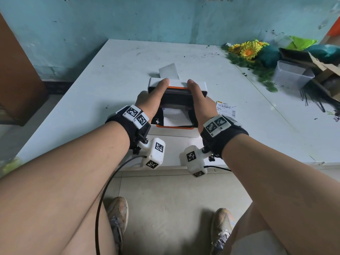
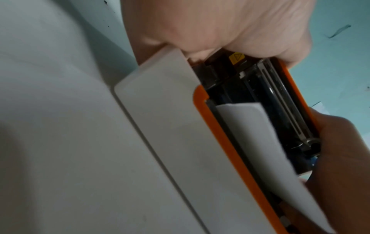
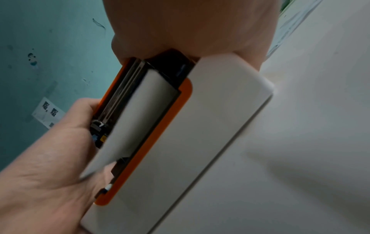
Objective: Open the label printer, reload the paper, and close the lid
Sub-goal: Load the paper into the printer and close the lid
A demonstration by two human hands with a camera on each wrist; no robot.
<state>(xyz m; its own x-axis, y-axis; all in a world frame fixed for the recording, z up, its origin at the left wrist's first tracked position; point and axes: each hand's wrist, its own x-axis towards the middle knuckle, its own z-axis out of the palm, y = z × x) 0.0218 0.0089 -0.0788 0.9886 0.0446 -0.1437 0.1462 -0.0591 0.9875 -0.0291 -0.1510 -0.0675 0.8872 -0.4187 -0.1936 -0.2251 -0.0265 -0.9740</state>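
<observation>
A white label printer (image 1: 173, 132) with orange trim stands near the front edge of the white table (image 1: 92, 100). Its lid (image 1: 177, 83) is tilted partway over the dark bay. My left hand (image 1: 150, 102) grips the lid's left end and my right hand (image 1: 200, 102) grips its right end, each with the thumb on top. White paper (image 1: 176, 117) lies in the bay and curves up toward the lid in the left wrist view (image 2: 260, 134) and the right wrist view (image 3: 136, 110). A white sheet (image 1: 168, 70) sticks up behind the printer.
A printed label (image 1: 226, 107) lies right of the printer. Artificial sunflowers (image 1: 246, 49), a clear plastic tub (image 1: 292, 74) and a torn cardboard box (image 1: 323, 69) crowd the far right. A blue wall stands behind the table. Black cables hang off its front edge.
</observation>
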